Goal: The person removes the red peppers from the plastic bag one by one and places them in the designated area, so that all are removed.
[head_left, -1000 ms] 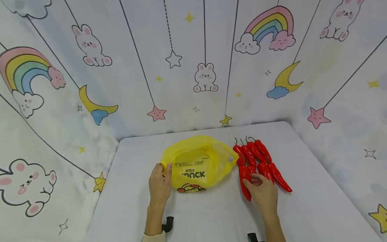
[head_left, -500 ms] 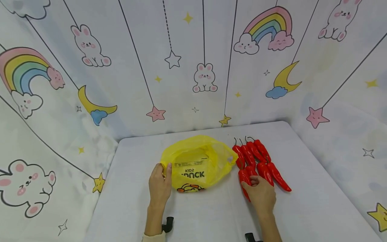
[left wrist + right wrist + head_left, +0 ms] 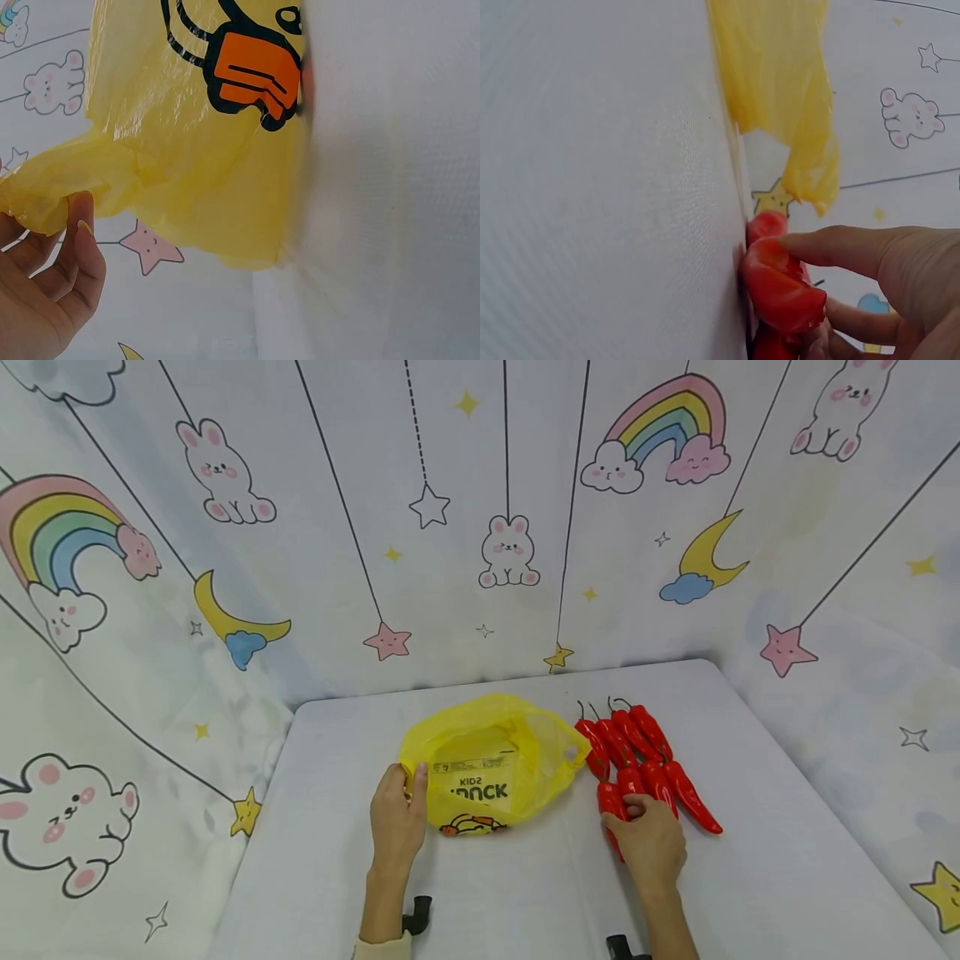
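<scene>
My left hand (image 3: pixel 397 818) holds the left edge of a yellow plastic bag (image 3: pixel 551 777), its mouth spread wide. In the left wrist view, thumb and fingers pinch a gathered part of the bag (image 3: pixel 180 172), beside an orange and black print. To the right, my right hand (image 3: pixel 651 843) pinches the front-left red chili pepper (image 3: pixel 611 800), which lies on the table. The right wrist view shows the thumb on this chili pepper (image 3: pixel 772 281), with the other fingers on its far side, partly hidden. Several more red chili peppers (image 3: pixel 645 735) lie in two rows behind and beside it.
A white table (image 3: pixel 330 760) carries everything. Its back edge meets a cloth backdrop (image 3: pixel 435 577) printed with rabbits, stars and rainbows, which also rises at both sides. Black camera mounts (image 3: pixel 420 914) sit at the wrists.
My right hand has shifted slightly left, and its thumb and fingers have closed on the front-left chili pepper. That pepper and its neighbour have moved a little right. The left hand and bag stay put.
</scene>
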### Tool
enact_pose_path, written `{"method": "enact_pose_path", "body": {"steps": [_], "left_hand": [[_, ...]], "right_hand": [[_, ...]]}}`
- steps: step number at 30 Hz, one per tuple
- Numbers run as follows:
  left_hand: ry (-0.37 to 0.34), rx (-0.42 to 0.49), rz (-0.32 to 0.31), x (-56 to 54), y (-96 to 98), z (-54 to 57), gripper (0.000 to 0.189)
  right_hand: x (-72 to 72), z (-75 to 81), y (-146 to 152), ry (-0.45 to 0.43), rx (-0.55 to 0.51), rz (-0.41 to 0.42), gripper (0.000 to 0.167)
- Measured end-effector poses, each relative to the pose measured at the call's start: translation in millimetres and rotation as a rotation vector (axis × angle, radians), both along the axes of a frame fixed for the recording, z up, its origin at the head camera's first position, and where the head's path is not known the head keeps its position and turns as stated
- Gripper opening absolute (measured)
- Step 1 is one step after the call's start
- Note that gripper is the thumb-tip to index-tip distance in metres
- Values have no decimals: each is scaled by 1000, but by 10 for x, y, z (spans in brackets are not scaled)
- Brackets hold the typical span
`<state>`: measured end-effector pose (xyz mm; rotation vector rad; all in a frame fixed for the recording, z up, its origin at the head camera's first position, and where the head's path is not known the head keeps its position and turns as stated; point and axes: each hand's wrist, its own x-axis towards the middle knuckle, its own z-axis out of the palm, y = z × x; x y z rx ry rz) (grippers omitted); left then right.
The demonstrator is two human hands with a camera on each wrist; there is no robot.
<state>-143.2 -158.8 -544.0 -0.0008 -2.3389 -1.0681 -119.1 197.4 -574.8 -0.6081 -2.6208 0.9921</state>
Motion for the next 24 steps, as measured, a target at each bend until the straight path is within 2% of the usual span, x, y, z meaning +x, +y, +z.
{"method": "enact_pose_path", "body": {"steps": [7,16,24], "left_hand": [[0,3,-4,-2,20,4,35],[24,-30,9,16,-36,18,32],[23,-53,17,73,-119,135,40]], "right_hand": [[22,19,37,-21,-2,-27,48],[24,75,22,61,8,41,43],[-42,248,8,145,25,91,41]]}}
